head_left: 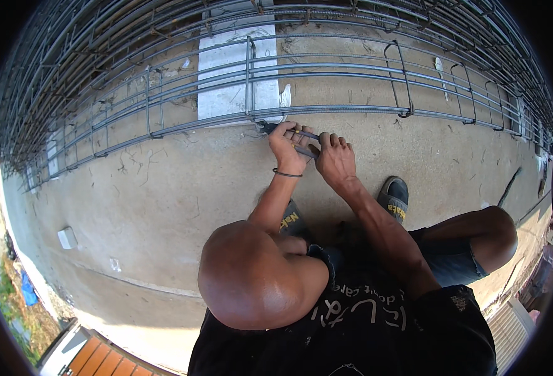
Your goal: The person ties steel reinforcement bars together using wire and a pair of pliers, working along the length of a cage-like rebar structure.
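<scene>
A pair of dark-handled pincers spans the gap between my hands, its head close against the lower bars of a long rebar cage. My left hand is curled around the tool near its head, just below a stirrup. The ends of the handles are in my right hand, whose fingers close over them. The two handles are spread apart. Whether the jaws grip a tie wire is too small to tell.
More rebar cages are stacked beyond. A pale board lies under the bars. Wire scraps litter the concrete floor. A small white block sits at the left. My bent knees and sandals are close below my hands.
</scene>
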A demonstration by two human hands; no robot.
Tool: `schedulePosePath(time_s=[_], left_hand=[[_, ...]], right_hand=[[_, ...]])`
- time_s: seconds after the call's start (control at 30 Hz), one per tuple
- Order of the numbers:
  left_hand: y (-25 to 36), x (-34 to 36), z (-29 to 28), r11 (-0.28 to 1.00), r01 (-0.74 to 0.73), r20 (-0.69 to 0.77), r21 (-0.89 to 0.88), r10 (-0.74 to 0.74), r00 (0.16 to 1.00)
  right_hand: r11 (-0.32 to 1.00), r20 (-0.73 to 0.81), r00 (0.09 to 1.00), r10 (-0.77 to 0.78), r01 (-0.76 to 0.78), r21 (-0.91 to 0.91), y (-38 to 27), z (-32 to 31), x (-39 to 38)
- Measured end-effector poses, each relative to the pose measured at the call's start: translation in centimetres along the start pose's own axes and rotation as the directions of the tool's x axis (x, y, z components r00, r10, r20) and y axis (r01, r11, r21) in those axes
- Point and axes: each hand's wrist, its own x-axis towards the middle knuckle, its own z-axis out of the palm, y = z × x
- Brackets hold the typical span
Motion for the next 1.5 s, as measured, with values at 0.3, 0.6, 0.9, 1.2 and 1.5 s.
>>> schedulePosePath(time_s=[0.3, 0.6, 0.9, 1.2, 1.5], left_hand=[[0.4, -1.5, -3.3, 0.943, -0.06, 0.171, 0.326, 0.004, 0.985], [0.9, -2.5, -5.2, 0.889, -0.07, 0.168, 0.454, -0.009, 0.986], [4.0, -0.4, -5.9, 0.954, 0.152, 0.44, 0.259, -0.256, 0.861], [0.7, 0.2, -3.0, 0.989, 0.135, 0.343, 0.062, -0.148, 0.928], [1.5, -1.1, -2.7, 0.981, 0.129, 0.304, 0.145, -0.168, 0.938]], right_hand=[[0.966, 0.115, 0.963, -0.245, 0.253, -0.059, 5.2, 0.0, 6.6], [0.895, 0.432, 0.882, -0.19, -0.026, 0.446, 1.5, -0.4, 1.7], [-0.05, 0.778, 0.276, -0.564, -0.952, 0.301, -1.8, 1.3, -1.7], [0.843, 0.529, 0.848, 0.036, -0.31, 0.439, -0.4, -3.2, -1.1], [0.993, 0.042, 0.999, 0.012, -0.017, 0.119, -4.0, -4.6, -2.9]])
